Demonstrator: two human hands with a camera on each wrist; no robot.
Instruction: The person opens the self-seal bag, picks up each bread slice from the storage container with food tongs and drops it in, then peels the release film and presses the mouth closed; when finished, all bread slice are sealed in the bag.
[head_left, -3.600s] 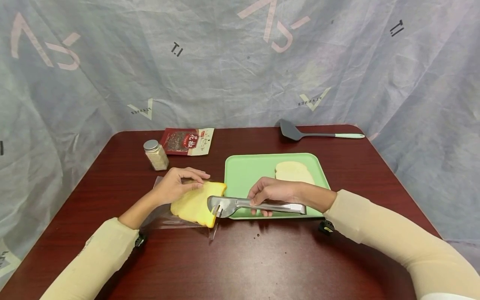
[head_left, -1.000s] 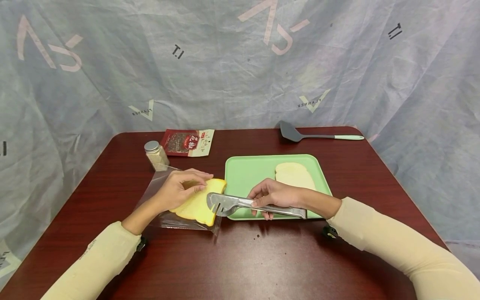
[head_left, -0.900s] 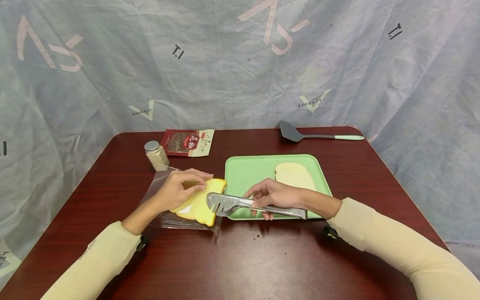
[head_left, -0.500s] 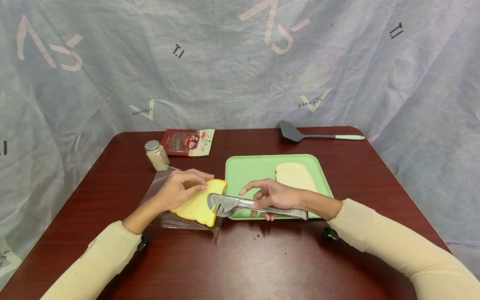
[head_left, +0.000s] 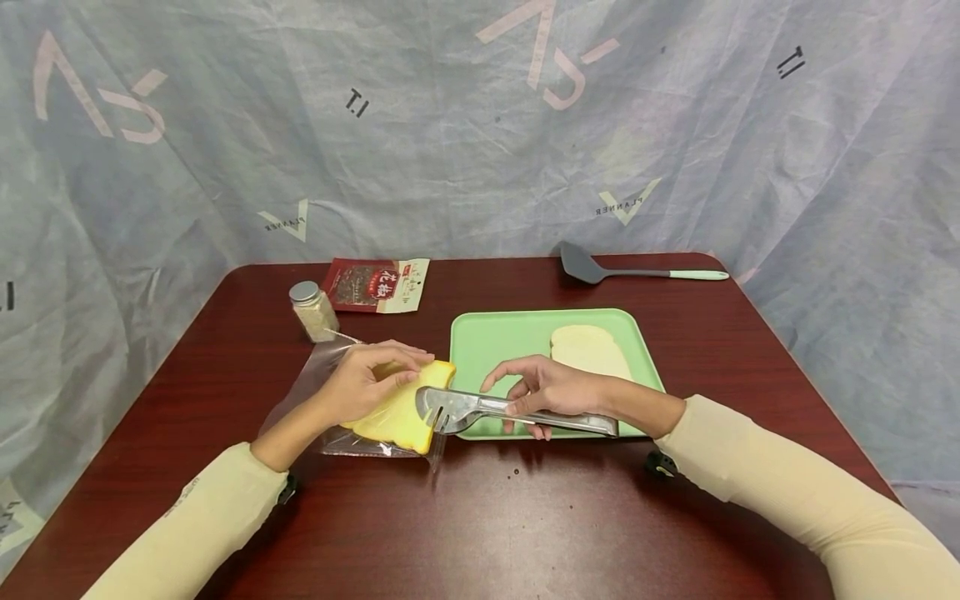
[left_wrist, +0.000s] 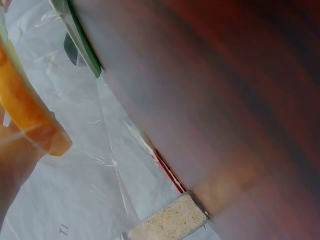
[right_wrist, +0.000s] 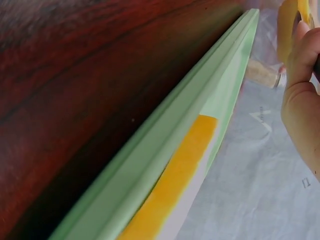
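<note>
In the head view a yellow-edged bread slice (head_left: 390,417) lies partly in a clear plastic bag (head_left: 300,392). My left hand (head_left: 367,383) holds the slice and bag from above, thumb and fingers near the slice's upper edge. My right hand (head_left: 543,392) grips metal tongs (head_left: 487,406), index finger raised off them; the tongs' head lies over the slice's right part. How far the lower tong arm reaches under the slice is hidden. In the left wrist view the slice's orange crust (left_wrist: 25,105) shows beside the left hand (left_wrist: 15,165).
A green tray (head_left: 495,333) holds another bread slice (head_left: 588,350), partly behind my right wrist. A jar with a metal lid (head_left: 315,312) stands at the left, a red packet (head_left: 367,286) lies behind it, and a grey spatula (head_left: 588,265) lies at the back right.
The bag has spread out further behind my left hand than in the earliest frame. My left hand has shifted slightly to the right. My right index finger has lifted off the tongs.
</note>
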